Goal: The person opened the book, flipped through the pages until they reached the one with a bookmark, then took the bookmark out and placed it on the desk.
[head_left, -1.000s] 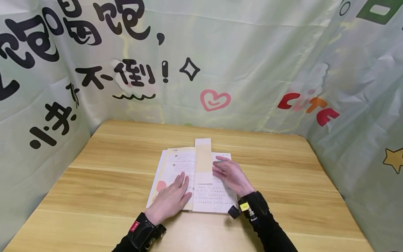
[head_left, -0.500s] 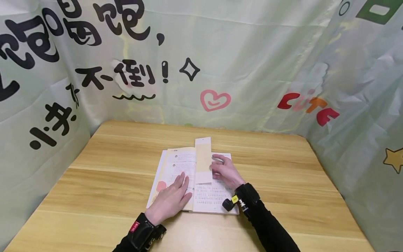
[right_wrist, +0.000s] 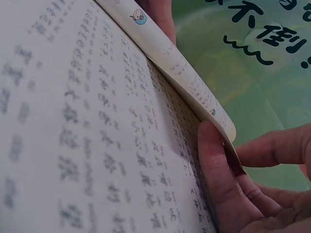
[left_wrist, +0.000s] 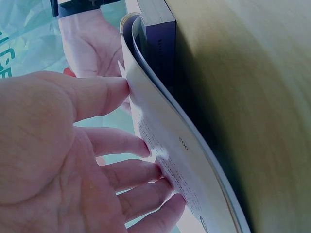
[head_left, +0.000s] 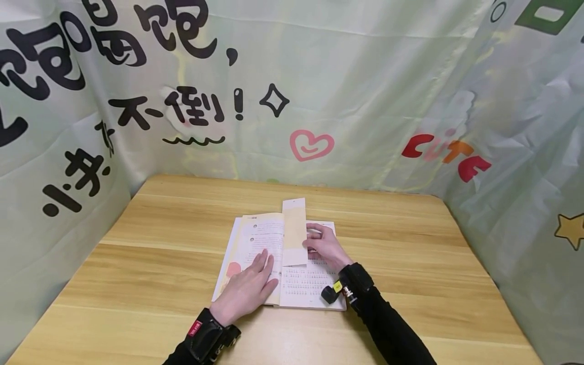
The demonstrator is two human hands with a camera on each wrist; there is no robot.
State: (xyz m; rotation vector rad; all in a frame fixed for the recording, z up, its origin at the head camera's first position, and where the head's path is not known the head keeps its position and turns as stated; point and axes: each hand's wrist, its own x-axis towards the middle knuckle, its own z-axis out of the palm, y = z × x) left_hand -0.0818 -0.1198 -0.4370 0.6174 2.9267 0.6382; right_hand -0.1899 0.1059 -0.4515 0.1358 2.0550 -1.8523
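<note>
An open book [head_left: 304, 290] lies on the table, its left page [head_left: 269, 228] curving up toward the spine in the left wrist view. Along the middle of the spread is a long beige bookmark [head_left: 294, 223] with white ends, its far end sticking out past the book. My left hand [head_left: 246, 291] rests on the left page with fingers extended; its fingertips [left_wrist: 182, 200] touch the paper. My right hand [head_left: 326, 247] pinches the bookmark's right edge between thumb [right_wrist: 214, 160] and fingers. The right page's printed text [right_wrist: 116, 126] fills much of the right wrist view.
The wooden table [head_left: 173, 213] stretches around the book on all sides. A pale cloth backdrop [head_left: 365, 91] with black lettering and coloured drawings hangs behind it and along both sides. Each wrist wears a black strap [head_left: 207, 337] with a small device.
My right hand has moved left across the right page and taken hold of the bookmark's edge. The bookmark's far end has shifted up slightly. My left hand stays in place.
</note>
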